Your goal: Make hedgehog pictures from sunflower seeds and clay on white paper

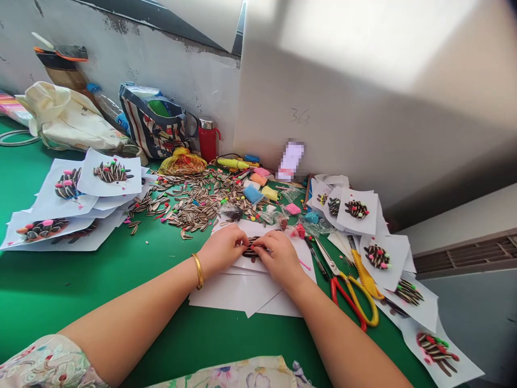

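Over white paper sheets (226,293), both my hands meet at a small cluster of dark striped sunflower seeds (253,253) fixed to the top sheet. My left hand (222,249), with a gold bangle at the wrist, has thumb and fingers pinched together at the cluster's left side. From the right, my right hand (283,258) is closed too, its fingertips touching the cluster. A tiny red bit shows by the right fingertips; whether it is held or stuck on the seeds I cannot tell. The fingers hide part of the cluster.
Loose sunflower seeds (197,202) spread beyond the paper, near coloured clay lumps (253,194). Scissors (351,293), a black pen (317,258) and a yellow serrated tool (365,275) lie right. Seed-decorated sheets (111,188) stack at left, more sheets (379,258) at right. Behind stands a red bottle (208,141).
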`<state>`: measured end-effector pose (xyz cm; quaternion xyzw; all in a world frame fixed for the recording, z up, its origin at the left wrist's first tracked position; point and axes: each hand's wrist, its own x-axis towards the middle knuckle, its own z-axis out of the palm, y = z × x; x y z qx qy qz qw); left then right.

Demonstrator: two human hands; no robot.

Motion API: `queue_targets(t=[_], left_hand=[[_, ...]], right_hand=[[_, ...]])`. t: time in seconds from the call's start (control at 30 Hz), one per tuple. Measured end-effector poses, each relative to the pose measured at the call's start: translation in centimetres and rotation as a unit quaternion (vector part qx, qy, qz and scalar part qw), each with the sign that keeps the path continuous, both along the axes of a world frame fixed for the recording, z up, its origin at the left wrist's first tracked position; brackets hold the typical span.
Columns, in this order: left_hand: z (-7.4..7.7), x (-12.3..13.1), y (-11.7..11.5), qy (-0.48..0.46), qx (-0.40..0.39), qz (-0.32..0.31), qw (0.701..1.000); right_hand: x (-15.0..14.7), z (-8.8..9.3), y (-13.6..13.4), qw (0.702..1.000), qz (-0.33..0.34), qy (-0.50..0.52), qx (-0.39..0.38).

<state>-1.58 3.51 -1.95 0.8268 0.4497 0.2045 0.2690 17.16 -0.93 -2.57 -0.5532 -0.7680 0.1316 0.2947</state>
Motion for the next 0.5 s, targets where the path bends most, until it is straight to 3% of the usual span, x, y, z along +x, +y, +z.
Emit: queue_targets(t=[0.3,0.5], left_hand=[[0.0,0.0,0.1,-0.010,-0.004,0.004,1.000],[0.5,0.1,-0.2,-0.041,-0.009,0.032,0.999]], right_hand=[[0.8,0.3,0.2,1.000,-0.007,-0.002,0.022],[4.5,0.9,1.1,0.979,-0.161,-0.093,0.079]])
